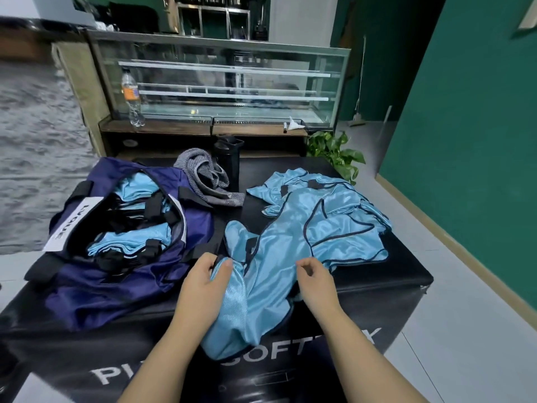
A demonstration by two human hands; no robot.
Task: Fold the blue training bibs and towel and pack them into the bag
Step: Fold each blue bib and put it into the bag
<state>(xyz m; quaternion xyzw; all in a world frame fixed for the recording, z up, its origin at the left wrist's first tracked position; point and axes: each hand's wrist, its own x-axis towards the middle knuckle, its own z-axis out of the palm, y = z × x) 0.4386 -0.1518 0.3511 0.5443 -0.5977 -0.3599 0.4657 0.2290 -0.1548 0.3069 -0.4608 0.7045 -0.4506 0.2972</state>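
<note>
bag [186, 228] lies open at the left, some folded bibs [130, 242] inside; left hand [203, 283] and right hand [315, 282] pinch one loose bib [270, 271]; pile [343, 219] and towel [203, 178] remain.

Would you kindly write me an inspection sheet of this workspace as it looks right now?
Surface: black padded box with white lettering on its front.
Job's things: open navy duffel bag already holding light blue bibs; loose shiny light blue bibs heaped at right; grey knitted towel unfolded behind the bag.
Clutter: black flask.
Grippers: left hand and right hand each pinch the nearest bib.
Cables: nothing seen.
Surroundings: glass display case, plastic bottle, green plant, green walls.
</note>
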